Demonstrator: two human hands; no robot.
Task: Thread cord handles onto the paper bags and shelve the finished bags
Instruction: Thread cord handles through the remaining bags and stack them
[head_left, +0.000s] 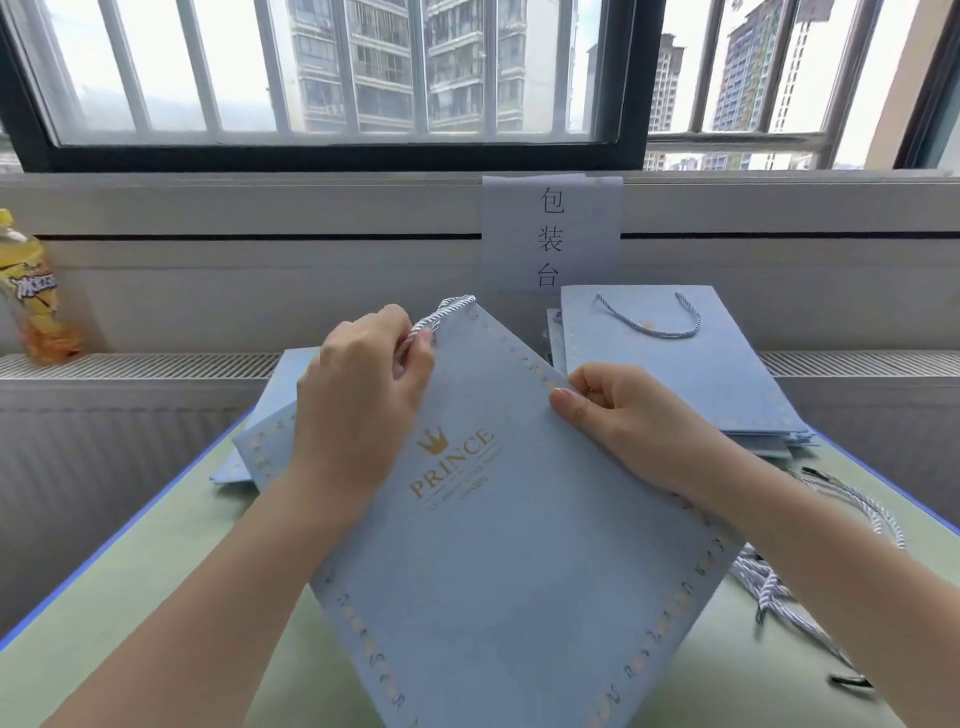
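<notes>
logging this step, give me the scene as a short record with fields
bag in hand: blue bag, tilted, held over the table
left hand: fingers pinch the cord at the bag's top corner
right hand: grips the bag's top edge
finished bags: stack at back right, cord handle on the top one
loose cords: pile on the right
other: bottle on the far left

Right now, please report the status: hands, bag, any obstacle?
Left hand pinches cord. Right hand grips bag top edge. Nothing blocks the threading.
</notes>
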